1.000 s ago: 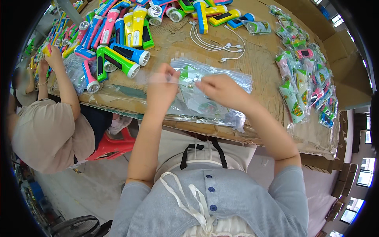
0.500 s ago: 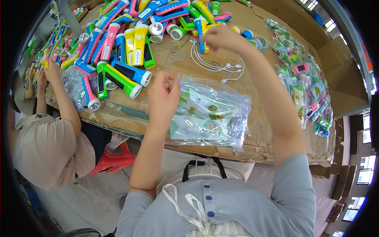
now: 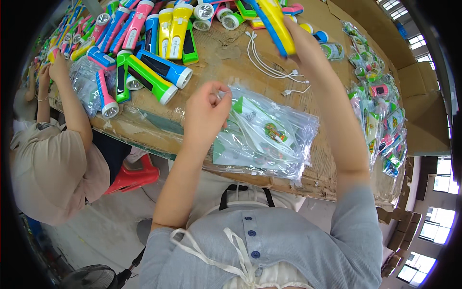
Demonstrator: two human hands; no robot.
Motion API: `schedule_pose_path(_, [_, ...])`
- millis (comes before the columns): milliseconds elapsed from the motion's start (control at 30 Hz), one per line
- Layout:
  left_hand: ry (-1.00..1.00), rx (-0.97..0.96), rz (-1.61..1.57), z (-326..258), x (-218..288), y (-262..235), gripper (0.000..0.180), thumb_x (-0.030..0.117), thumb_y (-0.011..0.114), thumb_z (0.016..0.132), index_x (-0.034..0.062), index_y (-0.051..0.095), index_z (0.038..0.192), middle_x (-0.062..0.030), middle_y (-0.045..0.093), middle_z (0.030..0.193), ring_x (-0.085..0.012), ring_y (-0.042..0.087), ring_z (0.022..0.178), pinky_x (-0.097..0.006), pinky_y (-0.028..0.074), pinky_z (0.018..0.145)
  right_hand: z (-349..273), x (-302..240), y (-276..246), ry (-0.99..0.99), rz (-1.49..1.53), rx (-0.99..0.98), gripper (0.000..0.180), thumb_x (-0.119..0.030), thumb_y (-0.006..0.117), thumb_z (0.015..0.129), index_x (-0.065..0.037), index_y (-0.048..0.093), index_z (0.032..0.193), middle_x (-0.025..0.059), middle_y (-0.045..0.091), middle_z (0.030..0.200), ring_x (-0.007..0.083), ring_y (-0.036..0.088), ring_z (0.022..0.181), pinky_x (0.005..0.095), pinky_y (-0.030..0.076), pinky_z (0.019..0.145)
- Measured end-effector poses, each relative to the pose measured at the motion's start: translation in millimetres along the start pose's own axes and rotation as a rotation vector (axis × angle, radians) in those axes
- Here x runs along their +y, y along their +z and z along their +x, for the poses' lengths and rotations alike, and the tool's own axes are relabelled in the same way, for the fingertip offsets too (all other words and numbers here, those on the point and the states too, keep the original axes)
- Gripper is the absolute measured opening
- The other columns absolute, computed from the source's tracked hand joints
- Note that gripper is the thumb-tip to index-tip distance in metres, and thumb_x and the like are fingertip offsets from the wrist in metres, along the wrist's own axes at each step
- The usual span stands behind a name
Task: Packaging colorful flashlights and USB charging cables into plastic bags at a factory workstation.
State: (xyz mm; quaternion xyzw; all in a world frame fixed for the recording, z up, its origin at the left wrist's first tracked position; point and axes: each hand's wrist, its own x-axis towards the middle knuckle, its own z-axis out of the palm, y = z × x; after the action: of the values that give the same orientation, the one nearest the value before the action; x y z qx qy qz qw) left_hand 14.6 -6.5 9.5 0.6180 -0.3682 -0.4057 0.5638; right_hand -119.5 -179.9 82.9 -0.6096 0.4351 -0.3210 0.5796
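Note:
My right hand (image 3: 304, 42) is wrapped round a yellow and blue flashlight (image 3: 275, 25), lifted at the far middle of the table. Nearer me, my left hand (image 3: 208, 110) is closed in a pinch at the upper left edge of a clear plastic bag (image 3: 274, 130) with a green and white printed card look. That bag lies on top of a stack of similar clear bags (image 3: 304, 144). Between the two hands rests a small bundle of white cables (image 3: 260, 66). Left of my left hand lie loose flashlights, among them a green and yellow one (image 3: 153, 81).
A heap of colourful flashlights (image 3: 139, 24) covers the far left. Bagged flashlights (image 3: 380, 115) pile up along the right edge beside cardboard boxes (image 3: 418, 86). On the left a co-worker (image 3: 57, 164) works at the same table, near a red stool (image 3: 134, 177). A fan (image 3: 89, 278) stands at lower left.
My right hand has picked up the yellow and blue flashlight and drawn it up and rightward. My left hand stays at the bag, whose upper edge now lifts slightly. The whole view has shifted a little.

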Motion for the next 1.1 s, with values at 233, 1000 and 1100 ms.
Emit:
schedule_pose_path(233, [0.034,-0.009,0.056,7,18,14,0.010,0.008,0.059,0.081,0.0000,0.058,0.087,-0.0025,0.054,0.053,-0.0075,0.048,0.041,-0.023,0.037,0.038,-169,32,7,-0.573,-0.652,-0.030,0.051,-0.017,0.057,0.087,-0.002,0.035,0.129,0.0136,0.052,0.113,0.0250,0.058,0.095,0.0337,0.049,0.078])
schedule_pose_path(1000, [1.002,-0.360,0.788,-40,5,90,0.024,0.015,0.069,0.071,0.0044,0.058,0.089,-0.0098,0.057,0.085,-0.0289,0.054,0.085,-0.040,0.040,0.079,-180,85,-59,-0.792,-0.828,0.224,0.019,0.000,0.058,0.074,-0.003,0.053,0.093,0.0141,0.057,0.091,0.0319,0.057,0.079,0.0381,0.047,0.067])
schedule_pose_path(1100, [0.923,-0.269,0.715,-45,17,102,0.021,0.013,0.068,0.070,0.0050,0.057,0.086,-0.0070,0.057,0.082,-0.0260,0.054,0.087,-0.040,0.040,0.080,-194,93,-49,-0.581,-0.576,0.298,0.023,0.003,0.055,0.077,-0.002,0.048,0.099,0.0156,0.058,0.090,0.0333,0.058,0.081,0.0383,0.048,0.068])
